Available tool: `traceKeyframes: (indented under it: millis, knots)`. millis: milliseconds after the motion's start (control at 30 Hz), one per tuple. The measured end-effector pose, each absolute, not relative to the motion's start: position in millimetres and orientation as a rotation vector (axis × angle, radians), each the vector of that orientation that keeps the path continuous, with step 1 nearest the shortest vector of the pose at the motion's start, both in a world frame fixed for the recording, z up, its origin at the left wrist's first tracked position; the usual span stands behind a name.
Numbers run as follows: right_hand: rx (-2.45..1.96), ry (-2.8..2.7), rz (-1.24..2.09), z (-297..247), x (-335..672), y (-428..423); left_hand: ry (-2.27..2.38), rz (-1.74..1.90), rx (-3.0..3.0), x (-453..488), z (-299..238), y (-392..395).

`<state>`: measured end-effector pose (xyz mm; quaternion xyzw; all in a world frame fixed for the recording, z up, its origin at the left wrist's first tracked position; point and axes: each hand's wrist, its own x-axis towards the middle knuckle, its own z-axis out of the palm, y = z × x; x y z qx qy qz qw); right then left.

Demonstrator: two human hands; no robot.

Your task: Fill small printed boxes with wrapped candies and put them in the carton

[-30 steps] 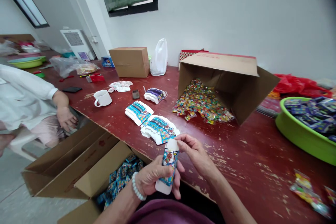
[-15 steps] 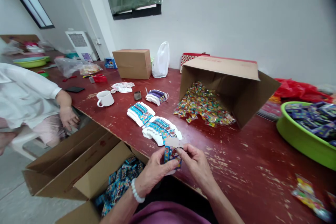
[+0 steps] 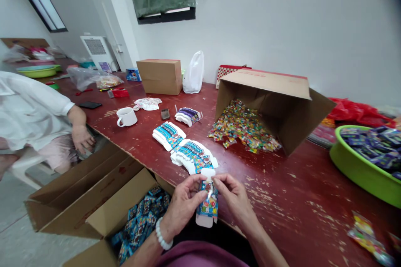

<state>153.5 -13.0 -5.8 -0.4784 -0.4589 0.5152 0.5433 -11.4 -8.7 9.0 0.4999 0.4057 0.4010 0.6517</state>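
Note:
Between my two hands is a small blue printed carton [image 3: 209, 203], with white flaps standing out at its top and bottom ends. My left hand [image 3: 188, 198] pinches its left edge, thumb on the printed face. At the upper right edge, the thumb and fingers of my right hand [image 3: 233, 192] close on the same carton. Just beyond lie two fanned stacks of flat blue cartons, a nearer stack [image 3: 192, 154] and a farther stack [image 3: 169, 134]. Below my left forearm, an open cardboard box [image 3: 108, 212] holds many filled blue packs [image 3: 145, 217].
A tipped cardboard box [image 3: 294, 121] spills wrapped candies [image 3: 244, 127] onto the red table [image 3: 282, 200]. Right of it stands a green basin [image 3: 354, 171] of purple packs. A white mug [image 3: 127, 117] and purple cartons [image 3: 188, 115] stand farther left. Another person's hand [image 3: 82, 137] rests at the left.
The carton has been turned and opened out, so its printed front and lower flap now show below my fingers. Both hands stay on it. The view has shifted slightly.

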Motion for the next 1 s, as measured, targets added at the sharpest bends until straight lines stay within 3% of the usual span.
traceKeyframes:
  millis: [500,700,1000]
  knots:
    - [-1.052,-1.232,1.297,11.8,160.1,-1.3,0.890,1.016,0.931,-8.5,10.9,-7.0]
    - [-1.065,-1.279,1.256,11.1,156.3,-11.0,0.777,0.719,0.629,-0.7,6.7,-10.2]
    - [-1.015,-1.204,1.509,23.6,155.6,-5.2,0.871,0.736,0.837,2.5,4.8,-9.0]
